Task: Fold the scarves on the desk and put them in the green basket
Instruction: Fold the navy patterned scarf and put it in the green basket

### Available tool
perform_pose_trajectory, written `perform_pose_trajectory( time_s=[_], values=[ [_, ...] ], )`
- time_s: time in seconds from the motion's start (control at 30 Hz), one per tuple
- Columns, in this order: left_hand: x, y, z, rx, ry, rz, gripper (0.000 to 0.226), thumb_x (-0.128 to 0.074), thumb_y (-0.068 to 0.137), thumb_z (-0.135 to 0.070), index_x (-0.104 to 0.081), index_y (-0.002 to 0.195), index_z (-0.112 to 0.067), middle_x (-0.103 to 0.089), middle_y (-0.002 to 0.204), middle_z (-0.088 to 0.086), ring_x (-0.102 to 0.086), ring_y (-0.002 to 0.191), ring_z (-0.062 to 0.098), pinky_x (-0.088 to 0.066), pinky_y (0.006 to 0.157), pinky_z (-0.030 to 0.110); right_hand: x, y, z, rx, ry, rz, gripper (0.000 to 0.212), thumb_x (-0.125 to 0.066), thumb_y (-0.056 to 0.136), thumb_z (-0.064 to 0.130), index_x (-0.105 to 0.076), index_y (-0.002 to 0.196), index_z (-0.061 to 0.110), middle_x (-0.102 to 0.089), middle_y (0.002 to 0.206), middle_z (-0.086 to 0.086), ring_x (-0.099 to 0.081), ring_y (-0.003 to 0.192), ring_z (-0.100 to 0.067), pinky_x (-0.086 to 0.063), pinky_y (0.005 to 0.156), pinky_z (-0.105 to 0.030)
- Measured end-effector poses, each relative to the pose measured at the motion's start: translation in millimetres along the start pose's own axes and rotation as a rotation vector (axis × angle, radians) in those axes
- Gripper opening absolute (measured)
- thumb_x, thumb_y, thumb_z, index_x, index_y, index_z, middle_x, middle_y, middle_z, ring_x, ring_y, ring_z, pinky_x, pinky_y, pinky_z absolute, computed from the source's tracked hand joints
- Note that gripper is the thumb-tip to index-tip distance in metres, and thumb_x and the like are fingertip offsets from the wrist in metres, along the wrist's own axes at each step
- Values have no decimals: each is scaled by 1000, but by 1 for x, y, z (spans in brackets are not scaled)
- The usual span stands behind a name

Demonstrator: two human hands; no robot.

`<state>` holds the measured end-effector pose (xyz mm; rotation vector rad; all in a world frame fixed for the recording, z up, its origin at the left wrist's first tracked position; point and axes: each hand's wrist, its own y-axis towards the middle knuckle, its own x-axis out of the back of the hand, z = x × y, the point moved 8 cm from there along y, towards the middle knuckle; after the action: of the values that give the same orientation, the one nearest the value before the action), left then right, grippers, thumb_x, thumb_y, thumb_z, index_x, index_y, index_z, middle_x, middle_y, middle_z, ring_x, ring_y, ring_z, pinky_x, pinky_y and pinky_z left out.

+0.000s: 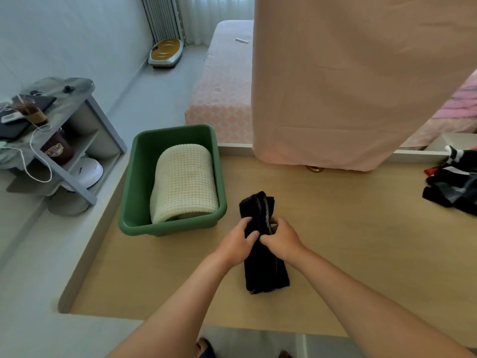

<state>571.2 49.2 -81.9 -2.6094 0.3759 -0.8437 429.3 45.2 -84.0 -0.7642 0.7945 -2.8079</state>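
Desk [361,254] surface is lying bare right of the hands; green basket [134,192] (holding a cream scarf [184,182]) is sitting near the left edge. Left hand [238,240] and right hand [280,237] are both gripping the folded black scarf [265,275] mid-length, beside the basket.

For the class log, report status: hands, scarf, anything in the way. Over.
Left hand and right hand both grip the black scarf, folded on the desk. Cream scarf in green basket. Nothing blocks the basket.

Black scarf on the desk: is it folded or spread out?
Folded: the black scarf lies as a narrow layered strip on the desk, gripped by the left hand and right hand.
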Motion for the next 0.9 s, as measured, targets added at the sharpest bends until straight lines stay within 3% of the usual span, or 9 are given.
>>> perform_pose_trajectory(
  time_s=[0.13,0.23,0.33,0.4,0.53,0.6,0.7,0.8,0.9],
  values=[
    [44,-5,-34,-126,-88,-50,47,-43,102,-40,-39,148,-30,-51,142,-6,-50,127,11,-43,107,33,15,-14,70,154,63,-80,46,-64,77,22,-58,121,30,-69,96,8,-67,83,-10,-57,68,-30],
    [105,-14,-60,-258,-91,-272,42,-46,102,-34,-50,142,-21,-49,133,-7,-45,124,8,-36,109,28,13,-24,132,302,110,-100,34,-63,74,24,-65,106,36,-72,84,9,-69,78,-12,-58,70,-33],
    [164,-20,-61,-295,-209,-384,35,-44,100,-38,-61,128,-26,-56,120,-4,-54,116,13,-43,104,35,-11,-26,186,402,132,-71,32,-63,74,23,-63,100,42,-71,83,5,-68,75,-15,-57,69,-34],
    [194,-22,-47,-270,-370,-351,31,-39,100,-45,-58,123,-36,-64,115,-6,-61,110,15,-51,95,41,-38,-25,216,450,102,-30,39,-63,74,24,-61,107,45,-68,98,2,-67,82,-17,-58,73,-35],
    [251,-22,-6,-194,-533,-338,44,-38,104,-41,-34,146,-30,-62,124,-3,-63,109,17,-55,75,29,-101,-6,262,505,1,15,68,-65,77,22,-48,143,24,-57,127,0,-58,111,-17,-51,95,-33],
    [279,-17,17,-147,-536,-357,49,-40,104,-35,-27,151,-32,-58,131,1,-60,115,20,-54,81,33,-129,6,279,497,-3,27,74,-64,78,23,-41,148,22,-51,137,-2,-51,124,-19,-45,106,-39],
    [309,-5,50,-92,-340,-374,49,-42,103,-19,-34,150,-30,-50,141,-4,-49,128,15,-40,104,32,-163,21,297,491,-28,37,68,-61,88,16,-36,151,19,-41,143,-4,-44,130,-20,-39,111,-36],
    [319,0,83,-32,-129,-385,47,-38,104,-19,-37,150,-25,-43,149,-4,-39,137,14,-29,113,29,-189,39,296,467,-70,33,61,-60,91,17,-39,149,18,-43,137,-3,-47,124,-18,-39,108,-30],
    [320,2,103,-20,-81,-426,48,-36,104,-21,-34,151,-22,-49,144,1,-45,129,13,-34,109,28,-213,54,274,393,-111,135,57,-59,91,23,-45,146,22,-53,136,-1,-54,120,-19,-46,106,-40]
  ],
)
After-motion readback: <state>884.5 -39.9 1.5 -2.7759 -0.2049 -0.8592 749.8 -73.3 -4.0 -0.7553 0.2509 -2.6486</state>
